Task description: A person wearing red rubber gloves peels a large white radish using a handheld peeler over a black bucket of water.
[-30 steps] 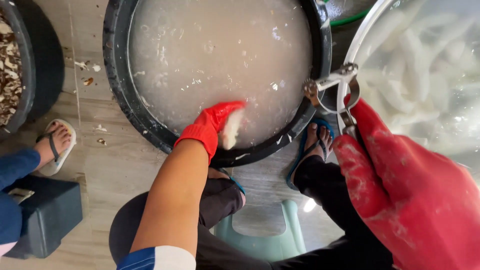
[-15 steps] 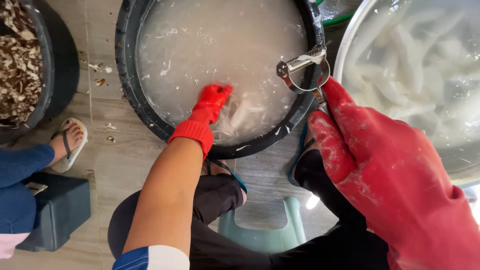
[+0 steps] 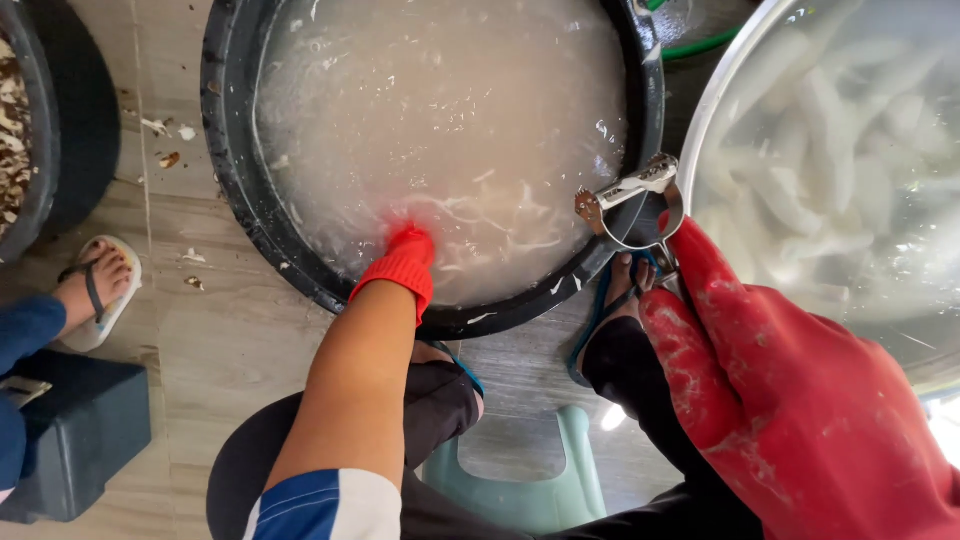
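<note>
Black tub (image 3: 235,190) of cloudy water sits on the floor before the seated person. Left hand (image 3: 405,262), red-gloved, is plunged into it near the closer rim; whether it grips anything cannot be told. Right hand (image 3: 790,400), closed round a metal peeler (image 3: 632,200), hangs over the gap before the steel basin (image 3: 705,130) of pale peeled pieces. Wet rubber may let the blade slip toward the foot (image 3: 625,290) below.

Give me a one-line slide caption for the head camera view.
Red-gloved left hand plunged into a black tub of cloudy water while the gloved right hand holds a metal peeler at its rim.
</note>
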